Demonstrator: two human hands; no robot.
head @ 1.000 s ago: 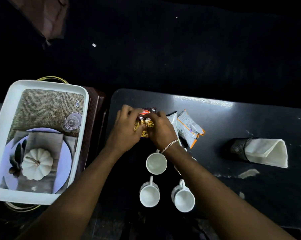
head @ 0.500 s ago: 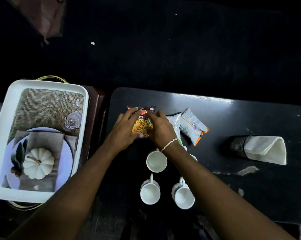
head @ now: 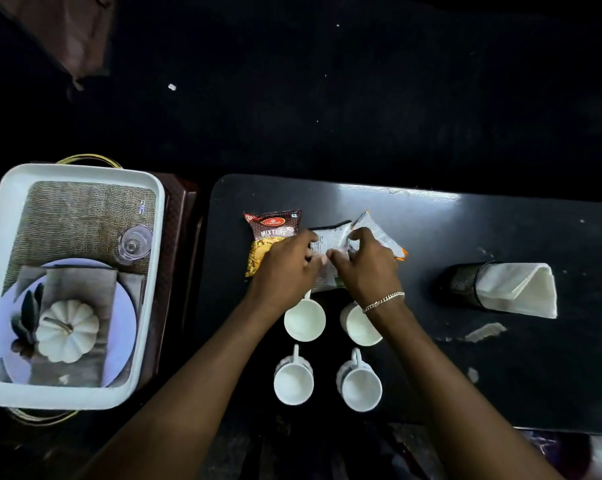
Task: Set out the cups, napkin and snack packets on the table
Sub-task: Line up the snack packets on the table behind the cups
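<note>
Far left, a white rectangular plastic tray (head: 154,271) sits beside the table, carrying a woven burlap mat (head: 81,220), an upturned clear glass (head: 133,242), and a pale round plate (head: 122,320) with a grey folded cloth (head: 81,282) and a small white pumpkin (head: 67,330) on top.

Moving onto the black glossy table (head: 465,375), the brown and yellow "Mixture" snack packet (head: 270,237) lies flat at the far left, its right edge under the left hand (head: 285,268). That left hand pinches the near-left side of the silver-white snack packet (head: 330,237) with curled fingers. The right hand (head: 365,268), a silver chain bracelet (head: 382,301) on its wrist, grips the same packet from the right, fingers curled over its edge. Both hands are holding that middle packet, close together.

Just right of them, an orange-trimmed silver snack packet (head: 379,230) peeks out from behind the right hand.

Nearer the camera, four white ceramic mugs stand in a two-by-two block: far-left mug (head: 304,320), far-right mug (head: 361,325) partly under the right wrist, near-left mug (head: 293,381), near-right mug (head: 360,386).

Well over to the right, a black mesh holder (head: 460,282) lies on its side with a white folded napkin (head: 521,289) sticking out of it.
</note>
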